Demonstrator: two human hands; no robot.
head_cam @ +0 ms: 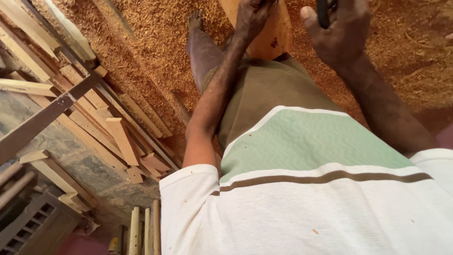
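Observation:
I look straight down my own body, over a white shirt with green and brown stripes and olive shorts. My left hand reaches down at the top of the view and rests on a light wooden board that stands between my legs; whether its fingers grip the board is hidden. At the top right, my right hand is closed around a dark, slim handle whose ends run out of view. My bare foot stands on the sawdust to the left of the board.
Thick orange sawdust covers the floor. A pile of cut wooden pieces and slats lies at the left with a dark metal bar across it. Pale wooden posts stand at the bottom.

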